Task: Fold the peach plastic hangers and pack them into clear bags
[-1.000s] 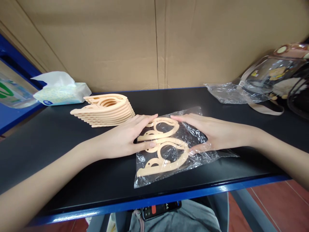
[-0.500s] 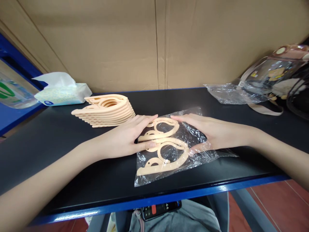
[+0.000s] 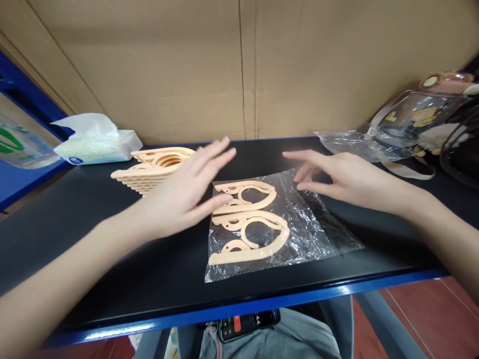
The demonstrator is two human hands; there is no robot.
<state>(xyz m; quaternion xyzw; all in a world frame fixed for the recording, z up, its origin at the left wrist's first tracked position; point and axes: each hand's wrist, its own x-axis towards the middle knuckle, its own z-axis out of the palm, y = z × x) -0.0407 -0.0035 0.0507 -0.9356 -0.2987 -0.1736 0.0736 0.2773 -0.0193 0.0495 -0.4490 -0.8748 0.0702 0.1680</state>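
Both hands are lifting off the clear plastic bag of peach plastic folding hangers (image 3: 249, 219), now lying flat on the black tabletop (image 3: 93, 219). Left hand (image 3: 183, 194) is hovering open at the bag's left edge, slightly nearer; right hand (image 3: 337, 177) is hovering open, empty, beyond the far right corner, bag's long axis running near-to-far between them.

A clear plastic bag (image 3: 299, 224) holding two peach hangers (image 3: 247, 219) lies flat.

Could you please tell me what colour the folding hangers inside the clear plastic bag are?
The hangers are pale peach-orange, clearest in the head view, through the clear bag.
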